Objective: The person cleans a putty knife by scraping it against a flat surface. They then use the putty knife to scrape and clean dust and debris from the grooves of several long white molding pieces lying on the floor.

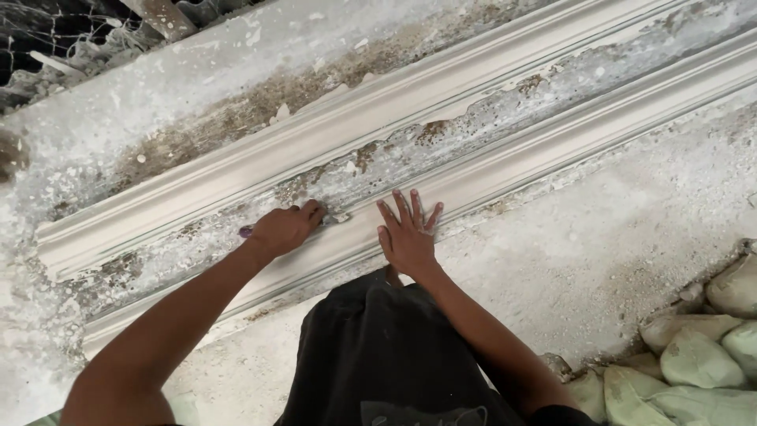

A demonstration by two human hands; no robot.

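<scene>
Head view, looking down at your 2 hands on a long plaster moulding [441, 87] that runs diag. from lower left to upper right across a dusty grey table [599, 252]. The moulding has 2 raised white ribs w/ a flat, flaking channel [505, 118] betw. them, stained brown in patches. Your left hand [285, 229] is curled into a fist on the channel's near edge, closed round a small tool [247, 233]; only a purple tip shows at the wrist side, so the tool's kind can't be told. Your right hand [408, 233] lies flat & fully open, fingers spread, palm pressed on the near rib, holding nothing. The 2 hands sit just beside each other. Pale filled sacks [694, 359] are piled at lower right, well apart from the hands.
</scene>
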